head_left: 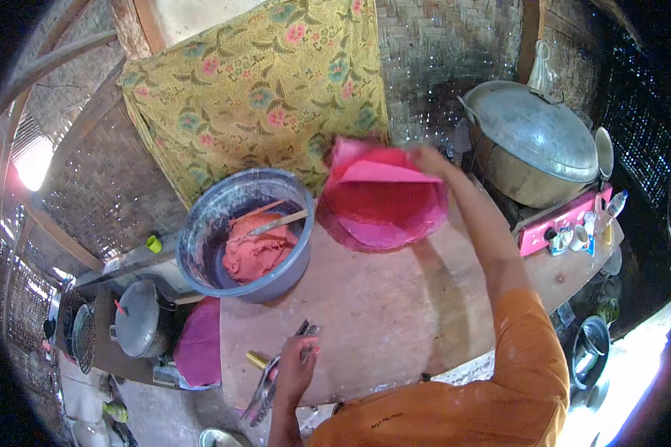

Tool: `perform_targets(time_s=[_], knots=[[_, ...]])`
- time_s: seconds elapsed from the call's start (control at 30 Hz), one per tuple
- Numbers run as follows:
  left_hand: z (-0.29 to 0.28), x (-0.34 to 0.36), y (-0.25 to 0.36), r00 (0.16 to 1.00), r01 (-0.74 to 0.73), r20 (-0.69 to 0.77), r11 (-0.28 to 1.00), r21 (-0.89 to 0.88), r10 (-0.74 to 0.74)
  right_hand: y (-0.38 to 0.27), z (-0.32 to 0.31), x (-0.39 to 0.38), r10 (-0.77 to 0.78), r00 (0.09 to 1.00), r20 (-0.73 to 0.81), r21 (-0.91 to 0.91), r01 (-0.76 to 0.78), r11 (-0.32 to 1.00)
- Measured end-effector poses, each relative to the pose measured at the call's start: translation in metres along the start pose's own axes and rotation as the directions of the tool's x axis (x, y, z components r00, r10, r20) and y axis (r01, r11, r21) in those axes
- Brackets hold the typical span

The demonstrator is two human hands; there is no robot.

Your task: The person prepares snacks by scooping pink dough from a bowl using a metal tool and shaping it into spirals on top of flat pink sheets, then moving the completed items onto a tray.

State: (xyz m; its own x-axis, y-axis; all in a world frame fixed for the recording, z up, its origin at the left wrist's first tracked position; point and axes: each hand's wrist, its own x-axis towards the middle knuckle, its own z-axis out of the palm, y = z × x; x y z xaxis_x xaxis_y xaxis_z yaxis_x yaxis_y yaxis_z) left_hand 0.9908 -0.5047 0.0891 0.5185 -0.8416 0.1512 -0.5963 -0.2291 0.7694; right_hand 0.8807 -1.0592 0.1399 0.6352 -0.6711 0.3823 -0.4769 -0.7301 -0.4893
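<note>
My right hand (430, 160) is stretched to the back of the table, its fingers closed on the edge of a pink sheet (384, 170). The sheet is lifted and folded back over a round, red-pink layered pile (384, 212); whether it is cloth or plastic I cannot tell. Close to the front edge, my left hand (297, 369) is closed around a long silver metal tool (259, 402), partly hidden by the fingers. A small brass-coloured cylinder (256, 359) lies beside it. Left of the pile, a blue-grey tub (276, 279) holds pink dough (250, 253) with a wooden stick (279, 222) on it.
A big lidded metal pot (533, 138) stands at the back right, near a pink board (548, 231) with small items. Low on the left are another lidded pot (139, 320) and a purple round thing (201, 343). A yellow floral cloth (261, 89) hangs behind the wooden table (365, 320).
</note>
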Motion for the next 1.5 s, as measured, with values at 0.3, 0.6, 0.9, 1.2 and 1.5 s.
perform_targets(time_s=[0.3, 0.6, 0.9, 1.2, 1.5], knots=[[-0.006, -0.020, -0.033, 0.996, 0.080, -0.011, 0.810, 0.581, -0.090, -0.165, -0.144, -0.100, -0.307, 0.934, -0.181, -0.136, 0.285, 0.949], [0.002, -0.014, -0.044, 0.979, 0.168, -0.041, 0.671, 0.722, -0.200, -0.234, -0.005, -0.313, -0.177, 0.821, 0.543, 0.052, 0.178, 0.983], [-0.040, -0.018, 0.007, 0.933, 0.328, -0.303, 0.808, 0.490, -0.195, -0.220, 0.085, -0.372, -0.243, 0.757, 0.606, 0.290, 0.074, 0.954], [-0.022, 0.029, 0.071, 0.908, -0.395, -0.411, 0.483, -0.781, 0.078, -0.246, -0.015, -0.365, -0.277, 0.750, 0.601, 0.663, -0.273, 0.697], [0.057, 0.101, 0.027, 0.983, 0.184, 0.147, -0.532, -0.827, 0.112, -0.200, -0.071, -0.357, -0.006, 0.248, 0.969, 0.233, -0.901, 0.366]])
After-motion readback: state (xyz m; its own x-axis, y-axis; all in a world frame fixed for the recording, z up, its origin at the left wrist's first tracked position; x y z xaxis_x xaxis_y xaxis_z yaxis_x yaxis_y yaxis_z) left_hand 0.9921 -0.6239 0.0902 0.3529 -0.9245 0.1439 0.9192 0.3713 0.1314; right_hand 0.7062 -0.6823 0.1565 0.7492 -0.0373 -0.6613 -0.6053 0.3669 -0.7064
